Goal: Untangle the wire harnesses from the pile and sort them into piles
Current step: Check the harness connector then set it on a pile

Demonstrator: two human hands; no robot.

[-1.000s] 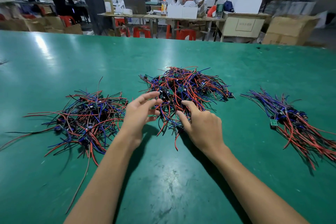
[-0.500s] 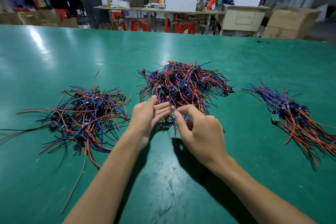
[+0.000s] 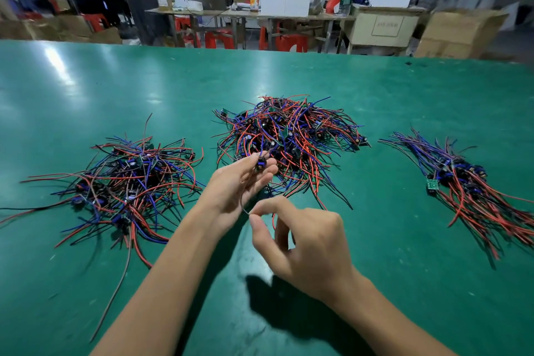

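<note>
Three heaps of red, blue and black wire harnesses lie on the green table [image 3: 375, 89]. The tangled middle pile [image 3: 289, 130] is straight ahead, a loose left pile [image 3: 127, 179] sprawls beside my left arm, and a tidier right pile [image 3: 468, 182] has its wires lying parallel. My left hand [image 3: 234, 191] holds one harness [image 3: 261, 165] by its small dark component, just at the near edge of the middle pile. My right hand [image 3: 300, 243] pinches the thin wire of that same harness between thumb and forefinger, a little nearer to me.
Beyond the table's far edge stand workbenches [image 3: 245, 13] with red stools [image 3: 289, 42], cardboard boxes [image 3: 459, 32] and several seated people. Long stray wires from the left pile trail toward the near edge.
Both hands drew back from the middle pile toward me. The left hand has lifted one harness out, and the right hand has slid down along its wire.
</note>
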